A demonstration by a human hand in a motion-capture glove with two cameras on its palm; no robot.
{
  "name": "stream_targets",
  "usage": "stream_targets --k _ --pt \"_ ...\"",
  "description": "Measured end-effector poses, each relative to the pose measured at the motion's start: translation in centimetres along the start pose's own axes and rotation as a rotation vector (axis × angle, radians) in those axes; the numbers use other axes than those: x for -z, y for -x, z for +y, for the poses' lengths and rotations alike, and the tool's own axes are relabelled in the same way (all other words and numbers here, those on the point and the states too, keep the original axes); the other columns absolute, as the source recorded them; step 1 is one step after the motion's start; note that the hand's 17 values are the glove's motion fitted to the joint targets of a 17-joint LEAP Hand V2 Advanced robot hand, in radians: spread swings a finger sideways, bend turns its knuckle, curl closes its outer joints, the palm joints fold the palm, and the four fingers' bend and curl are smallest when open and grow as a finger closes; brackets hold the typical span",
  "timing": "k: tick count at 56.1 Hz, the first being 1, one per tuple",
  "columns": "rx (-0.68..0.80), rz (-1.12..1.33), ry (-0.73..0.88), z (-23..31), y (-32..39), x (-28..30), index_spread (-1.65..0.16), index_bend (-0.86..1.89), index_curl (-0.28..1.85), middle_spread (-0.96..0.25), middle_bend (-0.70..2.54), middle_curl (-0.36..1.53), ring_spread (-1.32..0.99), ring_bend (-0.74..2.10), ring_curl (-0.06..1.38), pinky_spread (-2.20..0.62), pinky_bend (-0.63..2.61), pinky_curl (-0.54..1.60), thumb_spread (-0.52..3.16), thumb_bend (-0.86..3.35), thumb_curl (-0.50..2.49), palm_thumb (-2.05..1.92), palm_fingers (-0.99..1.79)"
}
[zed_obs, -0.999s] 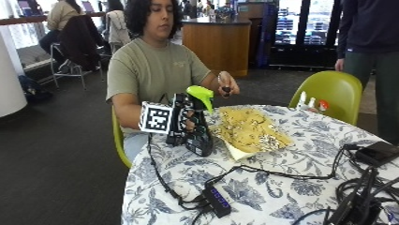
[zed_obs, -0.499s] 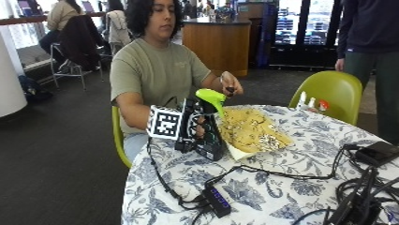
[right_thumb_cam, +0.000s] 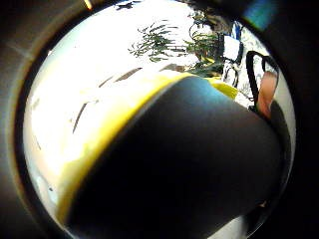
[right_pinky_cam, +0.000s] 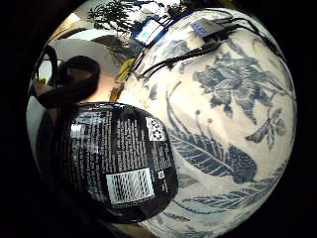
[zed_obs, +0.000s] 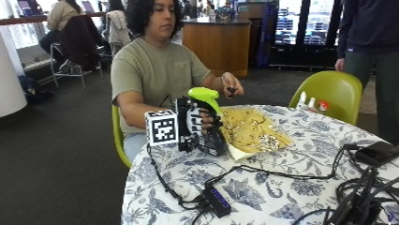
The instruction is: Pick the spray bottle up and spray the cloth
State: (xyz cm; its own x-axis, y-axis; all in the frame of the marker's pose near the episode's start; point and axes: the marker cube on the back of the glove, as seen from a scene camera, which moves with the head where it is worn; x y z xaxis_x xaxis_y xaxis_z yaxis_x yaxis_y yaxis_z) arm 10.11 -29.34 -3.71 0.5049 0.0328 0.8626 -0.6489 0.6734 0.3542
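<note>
**Spray bottle lifted and held beside the cloth; spraying not yet evident**

Round table covered in a white cloth printed with blue flowers and leaves (zed_obs: 293, 173): it carries all the task's things, which sit toward the edge nearest the seated person. Black cables and a small black hub (zed_obs: 215, 201) trail across the part of the top nearer the camera.

Crumpled yellow patterned cloth (zed_obs: 252, 129): it lies on the table, partly over a white sheet, just beside the bottle on the side away from the person's right arm.

Black spray bottle with a lime-green trigger head (zed_obs: 204, 96): it stands upright in the black-gloved right hand (zed_obs: 201, 123), the nozzle end pointing toward the cloth. In the little-finger-side palm view its labelled black body (right_pinky_cam: 119, 158) appears to hang over the floral tablecloth with its base clear of it (the outside view does not settle this).

Right hand: the fingers are curled round the bottle's body; whether one rests on the trigger cannot be told.

Progress, as a judgement: the pick-up looks done, the bottle is near the cloth and roughly aimed, and no mist is visible. Squeezing the trigger over the cloth remains.
</note>
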Motion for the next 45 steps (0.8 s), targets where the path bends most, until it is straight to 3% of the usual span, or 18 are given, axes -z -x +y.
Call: stream_targets --k 6,11,26,36,45 --pt "0.092 -0.094 0.078 -0.1 3.1 2.0 -0.26 0.31 0.42 -0.13 0.48 0.48 -0.17 0.45 0.38 -0.13 0.22 0.34 0.61 -0.01 0.55 1.06 1.23" --pt "0.150 -0.037 0.207 -0.9 7.3 4.0 -0.25 0.25 0.43 -0.14 0.52 0.50 -0.18 0.52 0.41 -0.17 0.24 0.35 0.61 -0.02 0.57 1.07 1.31" --pt "0.005 0.432 0.544 -1.5 16.2 2.8 -0.25 0.28 0.50 -0.14 0.59 0.53 -0.18 0.56 0.44 -0.22 0.31 0.38 0.53 -0.03 0.62 1.00 1.36" --pt "-0.214 0.900 0.864 0.2 12.2 -2.2 -0.24 0.31 0.53 -0.14 0.63 0.54 -0.18 0.56 0.45 -0.21 0.32 0.38 0.50 -0.03 0.66 1.00 1.35" --pt "-0.346 1.066 1.001 3.0 5.5 -5.5 -0.24 0.32 0.55 -0.13 0.64 0.54 -0.18 0.56 0.45 -0.21 0.32 0.38 0.48 -0.03 0.68 1.01 1.34"
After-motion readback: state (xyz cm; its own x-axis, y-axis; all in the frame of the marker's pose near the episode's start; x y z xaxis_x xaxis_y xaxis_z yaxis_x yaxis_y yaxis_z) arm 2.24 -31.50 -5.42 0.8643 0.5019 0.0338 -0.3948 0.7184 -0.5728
